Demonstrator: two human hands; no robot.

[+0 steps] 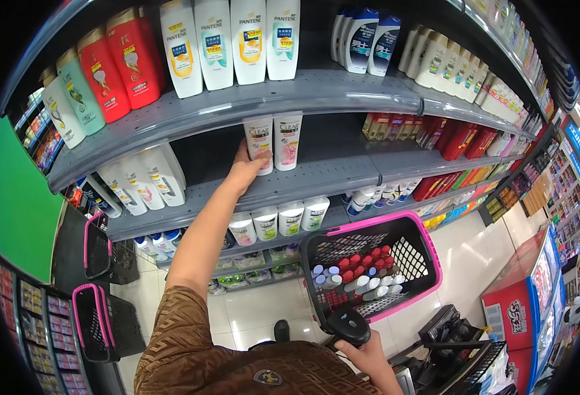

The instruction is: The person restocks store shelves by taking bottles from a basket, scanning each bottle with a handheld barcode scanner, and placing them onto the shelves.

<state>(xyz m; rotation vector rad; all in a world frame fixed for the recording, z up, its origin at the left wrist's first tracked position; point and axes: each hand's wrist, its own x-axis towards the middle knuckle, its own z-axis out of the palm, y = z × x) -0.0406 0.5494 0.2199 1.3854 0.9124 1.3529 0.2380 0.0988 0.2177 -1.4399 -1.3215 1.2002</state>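
The left CLEAR bottle (259, 135) stands upright on the middle shelf (332, 168), near the front edge, and we see the left hand (246, 168) on it. How far the work has come, we can judge only carefully. What seems done is that the right CLEAR bottle (288, 143) stands upright just beside the other, also near the front edge, with its label facing us, and no hand touches it. Toward the left end of the same shelf there are white bottles (144, 179) in a tidy group. What is left, in our judgement, is at least to let the held bottle go or to lift it away; from this one moment we cannot tell which. Red-topped items (365, 261) and pale bottles (372, 289) are inside the basket (432, 253), well within its pink rim, so to us the work looks not finished.

As for the hand, its grip is narrow: it comes from the left side, low on the bottle, and its digits lie across the front. So the bottle is inside the grasp, with most of its label above the hand. The right hand (363, 353) is bent around the black handle (349, 325) at the basket's near side; some of its fingers are hidden from us.
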